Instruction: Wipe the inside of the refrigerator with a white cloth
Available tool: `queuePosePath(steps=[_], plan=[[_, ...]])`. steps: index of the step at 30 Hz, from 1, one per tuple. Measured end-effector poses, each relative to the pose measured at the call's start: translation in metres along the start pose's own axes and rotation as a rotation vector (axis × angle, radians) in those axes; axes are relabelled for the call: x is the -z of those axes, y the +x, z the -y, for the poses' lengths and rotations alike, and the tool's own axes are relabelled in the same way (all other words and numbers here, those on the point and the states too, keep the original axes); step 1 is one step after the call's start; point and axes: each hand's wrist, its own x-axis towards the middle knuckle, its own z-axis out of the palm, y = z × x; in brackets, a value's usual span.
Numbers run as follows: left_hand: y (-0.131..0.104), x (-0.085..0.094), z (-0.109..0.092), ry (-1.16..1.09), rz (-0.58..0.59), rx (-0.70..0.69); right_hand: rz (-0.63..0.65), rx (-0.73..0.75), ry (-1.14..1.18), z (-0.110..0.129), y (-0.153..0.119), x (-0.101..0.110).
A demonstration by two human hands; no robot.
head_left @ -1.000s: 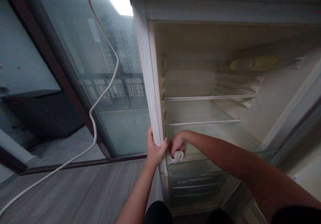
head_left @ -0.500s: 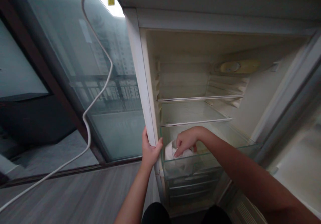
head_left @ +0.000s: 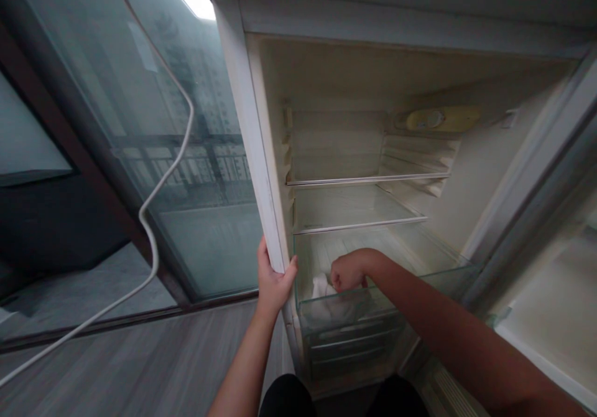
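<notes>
Fingers, left: the left hand [head_left: 273, 280] is wrapped round the front edge of the fridge's left side wall [head_left: 247, 137], thumb on the inner face, the other fingers behind it out of sight; a firm bracing grip.
Fingers, right: the right hand [head_left: 347, 272] is curled into a loose fist, clenched on a white cloth [head_left: 321, 287] and pressing it down.
Cloth: bunched at the front left corner of the lowest glass shelf [head_left: 420, 274], partly under the knuckles, its folds also showing through the glass at the shelf's front lip.
Fridge: open, bare inside, with two more glass shelves [head_left: 354, 208] higher up, a yellowed control dial [head_left: 431, 119] on the right wall, and clear drawers [head_left: 349, 342] below the cloth.
Surroundings: a glass balcony door [head_left: 177, 174] to the left, a white cable [head_left: 153, 174] hanging across it, wood-look floor [head_left: 116, 367] below.
Risk, shelf: in my judgement, heavy downward pressure near the front lip could tip or unseat the glass, since it seems to rest only on side rails.
Risk, cloth: it may slip off the front edge if a stroke runs outward.
Risk, balance: the body leans on the left grip; a slip there would throw weight onto the shelf.
</notes>
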Motion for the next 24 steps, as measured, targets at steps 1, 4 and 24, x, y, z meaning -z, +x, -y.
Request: queuePosePath(steps=[1,4,24], plan=[[0.0000,0.0000,0.0001,-0.002,0.005,0.005,0.003,0.008,-0.015,-0.0015,0.0007,-0.0001],[0.0002,-0.0001,0.0006,-0.008,0.013,0.013,0.010,0.019,-0.018,-0.0031,0.0021,-0.0001],[0.0002,0.0009,0.0002,-0.020,0.015,0.014,-0.037,-0.021,0.053,-0.0018,0.0003,-0.0004]])
